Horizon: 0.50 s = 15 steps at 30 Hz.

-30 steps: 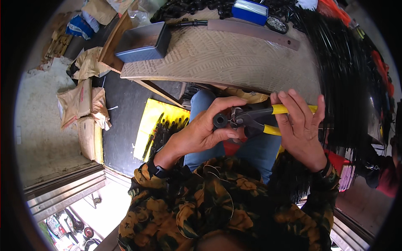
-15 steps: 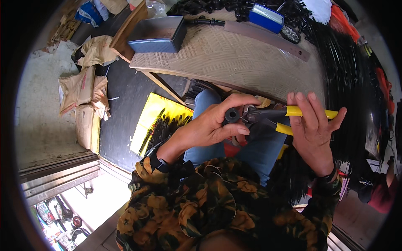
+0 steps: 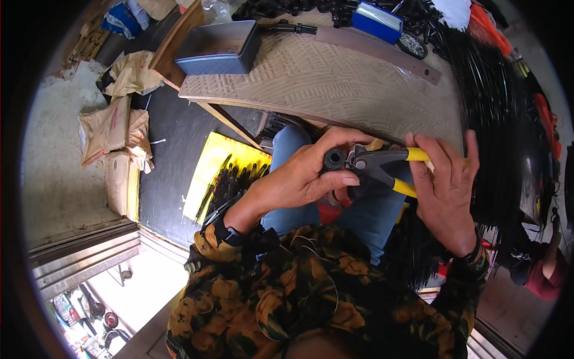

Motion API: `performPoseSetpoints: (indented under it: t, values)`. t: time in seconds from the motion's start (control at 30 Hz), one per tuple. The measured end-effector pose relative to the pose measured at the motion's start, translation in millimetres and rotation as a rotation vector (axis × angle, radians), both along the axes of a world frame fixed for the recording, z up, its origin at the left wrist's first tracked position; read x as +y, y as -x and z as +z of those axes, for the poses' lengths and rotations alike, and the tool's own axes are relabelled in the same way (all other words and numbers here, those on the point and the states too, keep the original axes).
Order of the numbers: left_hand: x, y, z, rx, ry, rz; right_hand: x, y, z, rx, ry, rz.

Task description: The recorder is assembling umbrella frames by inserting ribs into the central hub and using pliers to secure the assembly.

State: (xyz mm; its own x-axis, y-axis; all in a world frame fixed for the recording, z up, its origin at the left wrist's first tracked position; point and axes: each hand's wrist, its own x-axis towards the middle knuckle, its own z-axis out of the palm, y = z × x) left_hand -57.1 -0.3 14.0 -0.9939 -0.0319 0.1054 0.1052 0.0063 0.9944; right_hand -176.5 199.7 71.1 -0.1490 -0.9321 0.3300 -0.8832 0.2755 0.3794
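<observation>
My left hand [image 3: 299, 173] is closed around a black round tube-like part [image 3: 334, 158], its hollow end turned up between thumb and forefinger. In my right hand [image 3: 445, 197] are pliers [image 3: 382, 163] with yellow handle grips. The fingers lie over the upper grip, and the lower grip reaches to the palm side. The grips stand apart. The plier jaws are right beside the black part, near my left fingertips; whether they bite on it I cannot tell. Both hands are above my jeans-clad knees.
In front is a bench [image 3: 287, 78] with a blue-grey bin [image 3: 215, 64], a flat metal bar [image 3: 376, 51] and a blue box [image 3: 378, 23]. Black thin rods [image 3: 490, 119] heap at the right. On the left floor, black parts lie on a yellow sheet [image 3: 209, 155], near cartons [image 3: 119, 173].
The pliers have turned so their pivot faces up more, and their grips stand wider apart. My right fingers have shifted on the upper grip. My left hand still holds the black part.
</observation>
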Motion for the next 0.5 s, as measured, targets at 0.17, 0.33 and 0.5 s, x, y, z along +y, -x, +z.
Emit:
performPoseSetpoints:
  t: [0.17, 0.33, 0.5]
  values:
    - [-1.1, -0.2, -3.1, 0.094, 0.033, 0.018, 2.6, 0.4, -19.4, -0.168, 0.038, 0.093]
    - [-1.8, -3.7, -6.5, 0.192, 0.07, 0.023, 0.3, -3.3, -53.0, -0.363, 0.16, 0.075]
    - [9.3, -4.1, -16.4, 0.282, 0.021, 0.1, -6.4, -6.1, -65.1, -0.368, 0.317, 0.114]
